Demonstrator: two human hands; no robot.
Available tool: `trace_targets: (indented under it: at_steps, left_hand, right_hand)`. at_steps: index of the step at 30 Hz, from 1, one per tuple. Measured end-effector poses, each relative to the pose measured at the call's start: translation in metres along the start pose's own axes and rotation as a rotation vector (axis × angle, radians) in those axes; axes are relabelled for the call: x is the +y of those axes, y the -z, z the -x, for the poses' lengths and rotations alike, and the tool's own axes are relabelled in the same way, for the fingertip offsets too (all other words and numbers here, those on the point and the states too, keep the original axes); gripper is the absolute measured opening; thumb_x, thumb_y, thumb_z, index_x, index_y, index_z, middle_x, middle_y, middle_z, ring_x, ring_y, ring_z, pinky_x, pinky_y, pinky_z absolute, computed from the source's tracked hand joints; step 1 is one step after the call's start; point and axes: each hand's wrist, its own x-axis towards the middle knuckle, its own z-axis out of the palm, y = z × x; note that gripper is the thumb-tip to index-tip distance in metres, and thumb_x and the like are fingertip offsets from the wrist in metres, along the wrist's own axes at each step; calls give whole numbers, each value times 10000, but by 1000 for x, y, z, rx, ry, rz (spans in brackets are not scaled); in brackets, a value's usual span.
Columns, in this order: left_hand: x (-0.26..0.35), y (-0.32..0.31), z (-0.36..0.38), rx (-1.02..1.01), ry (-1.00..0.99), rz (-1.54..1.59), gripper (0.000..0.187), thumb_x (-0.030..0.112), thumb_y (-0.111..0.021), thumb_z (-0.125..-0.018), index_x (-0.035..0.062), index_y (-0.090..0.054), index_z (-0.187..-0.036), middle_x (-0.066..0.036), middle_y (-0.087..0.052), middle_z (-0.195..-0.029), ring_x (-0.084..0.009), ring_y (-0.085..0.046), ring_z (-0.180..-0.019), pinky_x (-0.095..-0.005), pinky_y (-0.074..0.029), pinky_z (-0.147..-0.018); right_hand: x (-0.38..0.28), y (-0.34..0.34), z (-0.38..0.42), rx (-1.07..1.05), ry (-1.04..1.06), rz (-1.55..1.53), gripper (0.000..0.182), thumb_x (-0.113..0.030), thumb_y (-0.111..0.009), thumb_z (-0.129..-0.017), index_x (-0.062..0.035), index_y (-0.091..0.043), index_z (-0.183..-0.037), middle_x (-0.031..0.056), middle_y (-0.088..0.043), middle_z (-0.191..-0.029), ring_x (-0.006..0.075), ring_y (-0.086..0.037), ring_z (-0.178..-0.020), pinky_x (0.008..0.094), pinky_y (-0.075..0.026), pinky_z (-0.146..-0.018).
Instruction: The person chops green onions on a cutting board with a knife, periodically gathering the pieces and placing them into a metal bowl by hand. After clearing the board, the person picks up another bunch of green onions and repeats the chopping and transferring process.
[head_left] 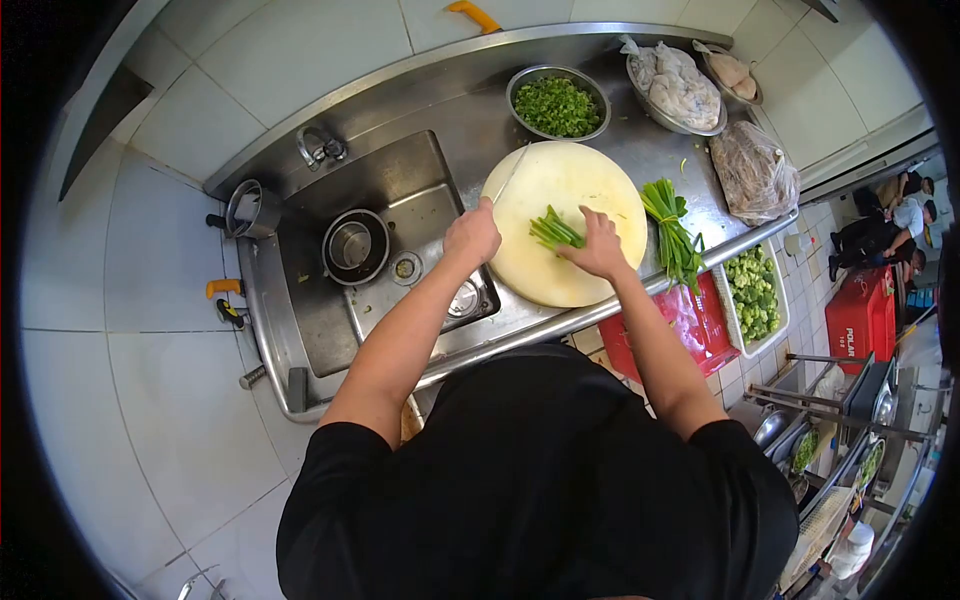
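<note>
My left hand point(472, 238) is closed round the handle of a knife point(514, 174), whose thin blade is seen nearly edge-on over the left rim of the round cutting board point(570, 180). On the board lies a short bunch of green onions point(553, 230). My right hand point(600, 247) grips its right end with bent fingers and thumb; the part under the palm is hidden. More long green onions point(676, 230) lie at the board's right side, hanging towards the counter's front edge. Behind the board stands a metal bowl point(511, 98) of chopped greens point(557, 106).
To the left is a sink point(430, 170) with a tap point(320, 147) and nested pots point(356, 246). Bagged food in a bowl point(676, 88) and a plastic bag point(752, 172) stand at right. Below are a red crate point(712, 330) and a white basket point(783, 315) of cut greens. People point(900, 220) are far right.
</note>
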Motion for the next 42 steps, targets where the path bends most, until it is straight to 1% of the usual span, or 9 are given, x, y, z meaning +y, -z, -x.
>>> trace_targets:
  at_steps: [4, 8, 15, 23, 29, 32, 34, 37, 42]
  left_hand:
    - [1, 0, 3, -7, -13, 1, 363, 108, -474, -905, 22, -484, -1258, -282, -667, -1113, -423, -650, -1072, -509, -505, -921]
    - [4, 4, 5, 2, -11, -2, 349, 99, -473, -900, 17, -484, -1240, -289, -670, -1093, -426, -654, -1056, -507, -507, -917]
    - [3, 4, 3, -22, -25, -8, 347, 101, -476, -896, 13, -481, -1232, -292, -664, -1105, -433, -647, -1064, -506, -510, -911]
    - [-3, 2, -5, -22, 3, 12, 399, 148, -486, -906, 23, -468, -1284, -322, -638, -1130, -471, -613, -1096, -533, -469, -954]
    - [-3, -6, -6, 30, 25, -54, 377, 131, -479, -905, 36, -487, -1270, -307, -646, -1132, -449, -625, -1094, -521, -485, -946]
    - [7, -9, 3, 66, 34, -83, 327, 135, -481, -908, 34, -477, -1220, -336, -639, -1102, -485, -619, -1070, -553, -475, -931]
    - [14, -13, 8, 80, 48, -108, 331, 132, -478, -909, 37, -474, -1225, -328, -648, -1084, -483, -626, -1054, -553, -481, -921]
    - [22, -16, 13, 102, 81, -161, 327, 130, -472, -910, 39, -469, -1223, -318, -660, -1053, -480, -638, -1027, -553, -490, -903]
    - [27, -19, 15, 105, 117, -245, 310, 113, -467, -915, 56, -476, -1219, -286, -672, -1058, -432, -662, -1019, -522, -516, -885]
  right_hand:
    - [33, 3, 24, 38, 85, 44, 261, -183, -694, -820, -65, -630, -1044, 174, -628, -1101, 374, -585, -1036, 495, -486, -883]
    - [37, -2, 47, 145, -29, -26, 122, -148, -643, -861, -36, -612, -898, 181, -652, -853, 390, -625, -860, 493, -498, -804]
    - [45, -11, 17, 316, -129, -91, 142, -151, -587, -906, -24, -613, -964, 205, -650, -929, 408, -624, -876, 493, -504, -795]
    - [-23, 1, -17, -197, 135, 144, 988, -431, -872, -641, -64, -408, -1432, 193, -497, -1328, 350, -444, -1282, 485, -398, -1058]
    - [7, -15, -17, -250, 256, -6, 957, -370, -840, -678, -93, -372, -1466, 183, -518, -1305, 369, -452, -1266, 467, -391, -1061]
    - [-9, -8, -11, -191, 136, -39, 1019, -516, -806, -692, -28, -354, -1464, 218, -478, -1343, 381, -434, -1276, 479, -376, -1070]
    - [-20, -7, -7, 202, 33, 151, 1077, -600, -769, -692, 37, -349, -1452, 248, -465, -1359, 391, -417, -1293, 475, -377, -1067]
    - [-23, -1, -33, -30, -268, -15, 1152, -620, -790, -658, 72, -323, -1451, 240, -441, -1394, 393, -394, -1316, 484, -373, -1065]
    - [-7, -21, -52, -251, 246, -244, 1108, -651, -775, -648, 55, -401, -1415, 220, -437, -1397, 381, -414, -1292, 497, -378, -1061]
